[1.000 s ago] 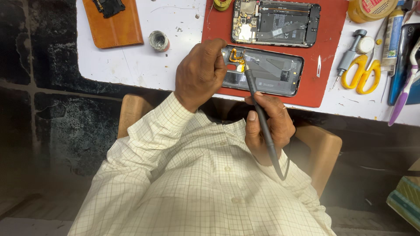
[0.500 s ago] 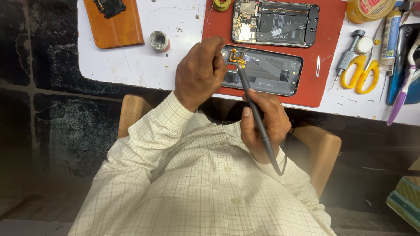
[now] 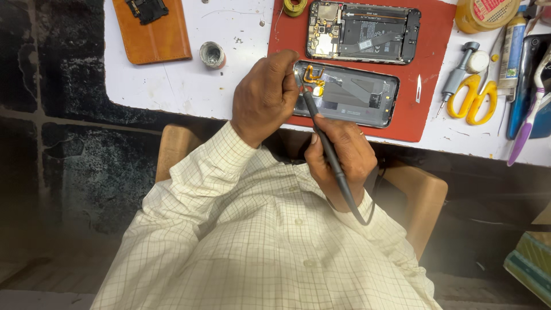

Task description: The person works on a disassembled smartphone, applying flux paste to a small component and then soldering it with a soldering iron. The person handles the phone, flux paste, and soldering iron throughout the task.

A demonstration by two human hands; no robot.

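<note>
My left hand [image 3: 263, 95] rests on the left end of a grey phone back cover [image 3: 356, 95] with an orange flex cable [image 3: 313, 76], and pinches something small at the tool's tip. My right hand [image 3: 340, 158] grips a dark pen-shaped tool [image 3: 328, 148] whose tip points at the cover's left corner. Both lie on a red mat [image 3: 425, 69]. An opened phone body [image 3: 361, 33] showing its board sits just beyond on the same mat.
On the white table [image 3: 189, 86] are a brown leather case [image 3: 152, 31], a small round tin [image 3: 213, 55], a solder wire spool [image 3: 295, 6], yellow scissors [image 3: 473, 99], a screwdriver [image 3: 457, 74], a blade [image 3: 418, 88], tubes and a purple brush [image 3: 525, 129]. A wooden chair [image 3: 422, 201] is under me.
The tool's tip has shifted slightly left, toward the cover's corner under my left fingers. Both hands otherwise stay in place.
</note>
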